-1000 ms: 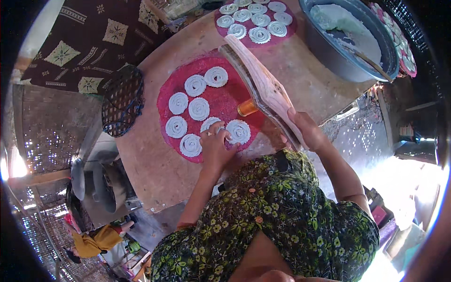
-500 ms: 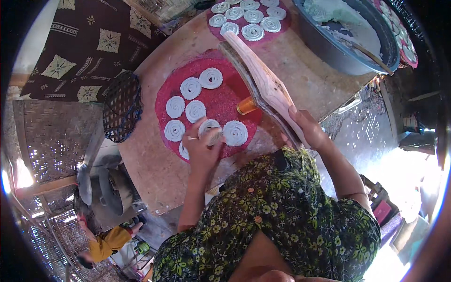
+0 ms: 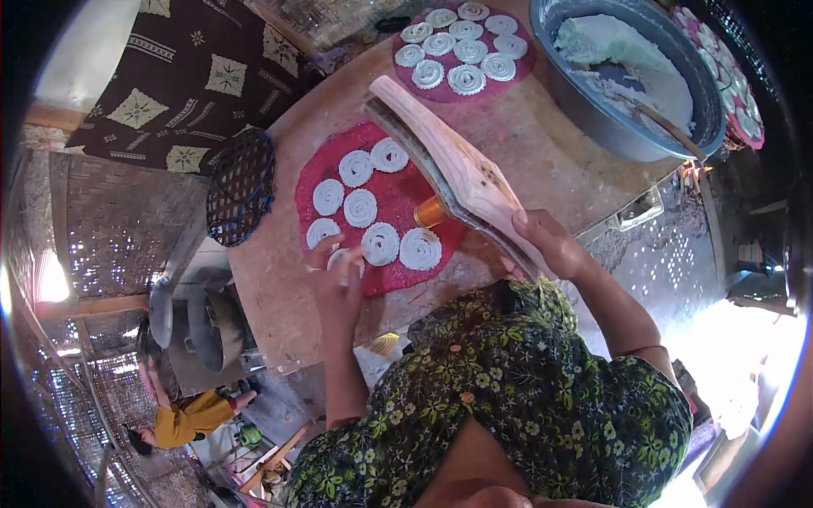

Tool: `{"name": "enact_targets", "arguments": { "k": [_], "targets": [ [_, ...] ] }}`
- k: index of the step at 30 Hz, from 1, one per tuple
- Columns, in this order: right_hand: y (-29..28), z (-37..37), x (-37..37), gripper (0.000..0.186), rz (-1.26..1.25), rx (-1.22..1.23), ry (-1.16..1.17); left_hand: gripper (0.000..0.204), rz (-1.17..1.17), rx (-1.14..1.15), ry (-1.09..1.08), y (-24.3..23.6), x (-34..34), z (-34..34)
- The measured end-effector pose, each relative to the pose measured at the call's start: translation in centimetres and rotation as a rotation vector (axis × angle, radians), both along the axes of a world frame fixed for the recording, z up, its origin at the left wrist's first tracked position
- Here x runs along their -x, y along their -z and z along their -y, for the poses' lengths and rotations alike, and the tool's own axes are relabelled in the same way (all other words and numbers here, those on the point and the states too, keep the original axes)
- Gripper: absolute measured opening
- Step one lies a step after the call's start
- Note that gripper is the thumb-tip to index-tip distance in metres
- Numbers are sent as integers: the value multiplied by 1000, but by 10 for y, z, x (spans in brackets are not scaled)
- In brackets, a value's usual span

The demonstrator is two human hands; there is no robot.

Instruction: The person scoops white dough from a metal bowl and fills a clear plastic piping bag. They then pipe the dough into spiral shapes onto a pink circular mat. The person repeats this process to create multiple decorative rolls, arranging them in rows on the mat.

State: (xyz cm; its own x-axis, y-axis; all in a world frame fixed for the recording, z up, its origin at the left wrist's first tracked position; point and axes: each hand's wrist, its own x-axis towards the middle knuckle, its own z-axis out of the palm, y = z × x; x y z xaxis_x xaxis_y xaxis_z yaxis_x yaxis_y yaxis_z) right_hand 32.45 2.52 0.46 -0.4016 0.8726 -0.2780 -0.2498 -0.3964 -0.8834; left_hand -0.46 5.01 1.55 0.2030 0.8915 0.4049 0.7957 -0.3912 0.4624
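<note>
Eight white coiled discs (image 3: 420,250) sit on the near red mat (image 3: 391,193), which lies flat on the bench (image 3: 284,313). They're flat spirals with crinkly edges and a matte, doughy look, kinda like little rosettes. Left hand (image 3: 337,284) is over the front-left one, fingers loosely spread and half curled around it; can't tell if it's actually touching. Right hand (image 3: 549,244) is wrapped firmly around the lower end of one wooden tool (image 3: 470,173), pale grained wood over a darker, rougher strip, with one shiny orange cylinder (image 3: 430,212) poking out toward the mat.

Compared to a second ago, the left hand has shifted left, off the front-middle disc, and that one's now fully visible. Tool's in the same grip.

Further out: a second round mat (image 3: 442,95) with twelve discs I can count, one grey-blue basin (image 3: 610,140) of white and greenish powdery stuff with a stick (image 3: 669,134) in it, and one dark open-weave basket (image 3: 241,190).
</note>
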Motion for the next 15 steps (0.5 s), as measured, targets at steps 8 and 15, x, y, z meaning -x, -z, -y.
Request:
{"name": "enact_targets", "arguments": {
  "k": [8,15],
  "targets": [
    [0,17,-31,48,-6,30,14,34,-371,3,106,50,-37,40],
    [8,51,-28,54,9,41,168,19,-392,-47,128,46,-26,29]
  ]
}}
